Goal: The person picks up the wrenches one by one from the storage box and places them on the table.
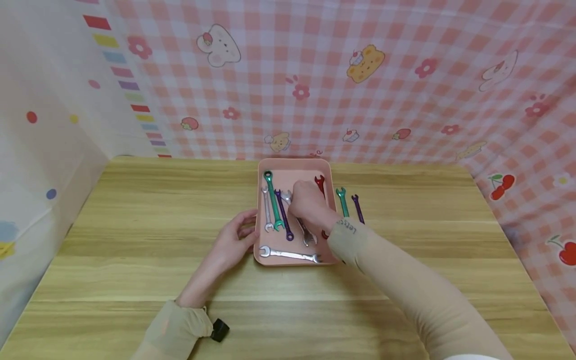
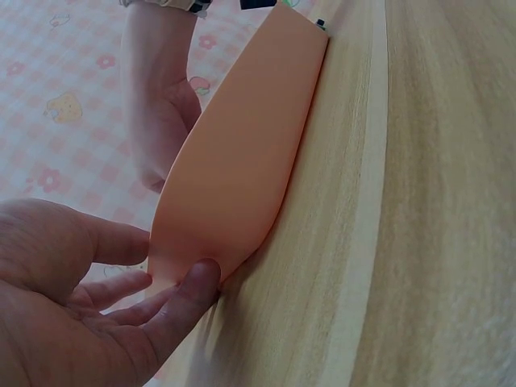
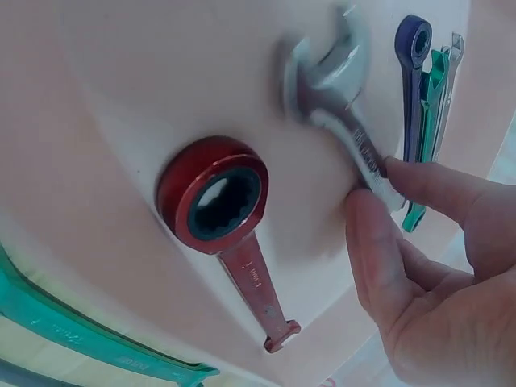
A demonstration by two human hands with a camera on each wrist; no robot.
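Note:
My right hand (image 1: 310, 200) is inside the pink tray (image 1: 294, 169). In the right wrist view its thumb and fingertips pinch the shaft of a silver open-end wrench (image 3: 330, 85), whose near end looks blurred. A red ratchet wrench (image 3: 256, 282) lies to the right of that hand. My left hand (image 1: 230, 244) is at the tray's left side, its thumb and fingers touching the outer wall. To the left inside the tray lie a purple wrench (image 1: 284, 215), a green one (image 1: 273, 200) and a thin silver one (image 1: 267, 210). Across its near end rests another silver wrench (image 1: 290, 255).
Outside the tray's right side, a green wrench (image 1: 343, 202) and a purple wrench (image 1: 358, 209) lie on the wooden table (image 1: 180, 190), partly hidden by the right forearm. A pink checked cloth (image 1: 270, 75) hangs behind the table.

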